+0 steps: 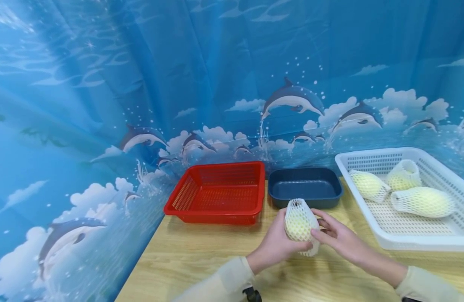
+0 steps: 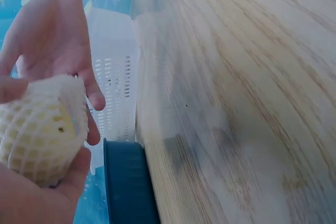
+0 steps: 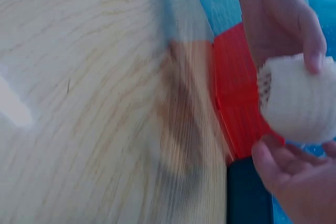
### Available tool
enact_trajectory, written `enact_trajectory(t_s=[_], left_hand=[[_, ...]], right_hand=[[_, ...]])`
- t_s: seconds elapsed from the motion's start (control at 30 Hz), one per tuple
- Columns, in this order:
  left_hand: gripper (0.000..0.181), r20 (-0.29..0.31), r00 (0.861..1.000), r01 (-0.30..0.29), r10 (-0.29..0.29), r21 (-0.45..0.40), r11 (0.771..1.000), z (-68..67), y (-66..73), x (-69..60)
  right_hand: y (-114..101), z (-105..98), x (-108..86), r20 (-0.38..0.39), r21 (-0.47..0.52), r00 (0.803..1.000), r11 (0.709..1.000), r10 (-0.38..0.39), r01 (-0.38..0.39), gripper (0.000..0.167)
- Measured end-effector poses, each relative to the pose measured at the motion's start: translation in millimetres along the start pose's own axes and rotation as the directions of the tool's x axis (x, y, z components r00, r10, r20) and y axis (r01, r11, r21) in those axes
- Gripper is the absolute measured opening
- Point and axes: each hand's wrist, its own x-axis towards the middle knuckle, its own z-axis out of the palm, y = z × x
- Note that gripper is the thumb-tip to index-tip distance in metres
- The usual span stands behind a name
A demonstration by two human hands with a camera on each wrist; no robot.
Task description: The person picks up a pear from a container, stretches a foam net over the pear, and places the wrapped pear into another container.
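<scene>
In the head view, a pale yellow fruit in a white foam net sleeve [image 1: 298, 224] is held above the table before the blue basin. My left hand [image 1: 274, 242] grips it from the left and below, thumb across its front. My right hand [image 1: 339, 235] is at its right side, thumb touching the net and fingers loosely bent. In the left wrist view, a small dark spot on the fruit [image 2: 62, 124] shows through the sleeve's opening. In the right wrist view, the right hand's fingers [image 3: 270, 163] appear slightly apart from the foam net [image 3: 299, 100].
A red basket [image 1: 217, 197] stands at the left, and a dark blue basin [image 1: 305, 195] is beside it. At the right, a white basket [image 1: 405, 239] holds three net-wrapped fruits [image 1: 424, 202]. A blue dolphin-print curtain [image 1: 217, 84] hangs behind the wooden table [image 1: 202, 260].
</scene>
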Motion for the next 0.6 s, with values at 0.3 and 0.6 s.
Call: enact_trajectory(t_s=[0.3, 0.6], left_hand=[[0.083, 0.068, 0.996, -0.058, 0.059, -0.016, 0.998, -5.5, -2.6, -0.4], [0.084, 0.063, 0.998, -0.027, 0.022, 0.072, 0.997, -5.1, -3.0, -2.8]], right_hand=[[4.1, -12.3, 0.9, 0.192, 0.166, 0.981, 0.986, -0.006, -0.026, 0.067], [0.4, -8.1, 0.6, 0.014, 0.033, 0.995, 0.995, 0.095, -0.095, 0.071]])
